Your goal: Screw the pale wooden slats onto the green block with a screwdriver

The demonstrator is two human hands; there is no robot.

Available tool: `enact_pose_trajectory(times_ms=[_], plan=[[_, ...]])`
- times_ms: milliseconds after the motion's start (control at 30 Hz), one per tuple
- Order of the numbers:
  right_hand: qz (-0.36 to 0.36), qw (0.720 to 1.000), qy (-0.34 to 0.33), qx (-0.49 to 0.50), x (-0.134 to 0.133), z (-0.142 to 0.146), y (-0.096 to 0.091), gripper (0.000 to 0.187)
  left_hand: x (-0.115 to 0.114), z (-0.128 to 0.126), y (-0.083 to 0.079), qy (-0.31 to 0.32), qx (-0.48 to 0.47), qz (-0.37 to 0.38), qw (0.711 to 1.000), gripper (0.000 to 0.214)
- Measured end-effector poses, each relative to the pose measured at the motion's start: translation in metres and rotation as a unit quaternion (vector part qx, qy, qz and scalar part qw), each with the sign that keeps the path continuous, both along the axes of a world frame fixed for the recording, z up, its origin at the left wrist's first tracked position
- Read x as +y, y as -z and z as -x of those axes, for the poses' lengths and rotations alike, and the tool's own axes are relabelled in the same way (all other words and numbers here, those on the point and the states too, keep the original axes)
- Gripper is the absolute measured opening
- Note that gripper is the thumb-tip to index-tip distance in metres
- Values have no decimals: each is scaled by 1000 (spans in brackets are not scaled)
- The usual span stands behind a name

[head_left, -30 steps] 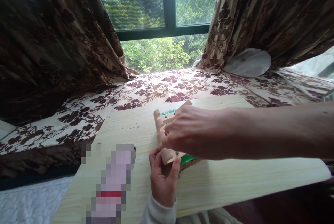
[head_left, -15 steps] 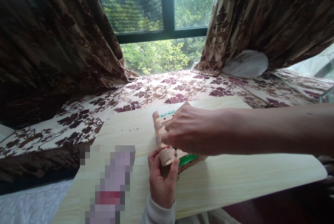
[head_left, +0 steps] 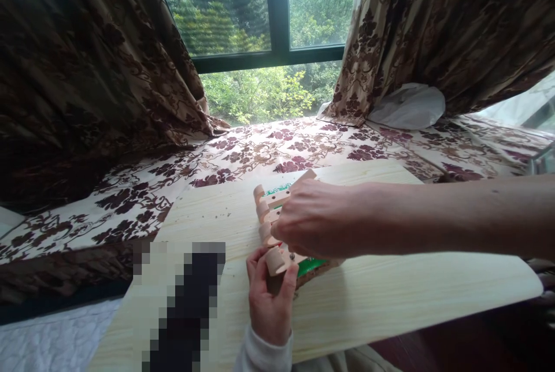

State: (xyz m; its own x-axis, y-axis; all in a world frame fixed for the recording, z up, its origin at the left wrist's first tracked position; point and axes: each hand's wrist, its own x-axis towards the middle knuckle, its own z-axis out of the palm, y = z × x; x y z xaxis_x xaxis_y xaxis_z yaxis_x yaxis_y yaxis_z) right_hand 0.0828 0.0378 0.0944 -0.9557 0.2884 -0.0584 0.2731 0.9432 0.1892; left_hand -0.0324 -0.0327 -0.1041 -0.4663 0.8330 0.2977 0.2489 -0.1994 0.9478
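Note:
A small wooden piece (head_left: 265, 210) made of several pale slats with rounded ends lies on a light wooden board (head_left: 390, 297), with something green (head_left: 313, 263) under it. My left hand (head_left: 271, 302), in a white sleeve, pinches the nearest rounded end between thumb and fingers. My right hand (head_left: 316, 219) reaches in from the right and covers the middle of the piece with its fingers curled downward. A small dark metal tip (head_left: 292, 256) shows just below those fingers. What the right hand grips is hidden.
The board rests on a floral cloth (head_left: 269, 149) below a window (head_left: 260, 8) framed by dark patterned curtains (head_left: 87, 71). A white plastic bag (head_left: 407, 107) lies at the back right. A blurred-out patch (head_left: 182, 308) covers the board's near left part.
My right hand has shifted slightly over the wooden piece. My left hand keeps the same grip on the near end. The view tilted a little.

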Motion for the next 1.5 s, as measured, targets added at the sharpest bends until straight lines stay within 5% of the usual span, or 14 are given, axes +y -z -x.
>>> enact_pose_trajectory(times_ms=[167,333,433,633,800,1100,1233,1367,1500], plan=[[-15,1000,6,-16,-4,2,-2,14,-28,26,-20,3,182,36,983,39],[-31,1000,-1,2,-5,2,4,11,-53,95,-38,-93,473,-34,875,45],[-43,999,-14,10,-5,4,5,11,-53,125,-34,-145,542,17,827,50],[-28,998,33,-43,-8,4,-5,13,-51,132,-20,-143,564,127,804,52],[-22,996,49,-65,-7,5,-8,13,-51,123,-20,-133,543,69,826,56],[-14,999,34,-33,-6,5,-3,11,-30,35,-33,34,227,53,972,42],[12,999,30,-27,-5,3,-2,9,-15,14,-29,100,70,86,989,34],[6,1000,6,4,-4,2,-1,4,-2,8,-17,24,14,83,996,42],[12,999,25,-32,-4,4,-3,6,4,4,-10,32,-37,71,996,45]])
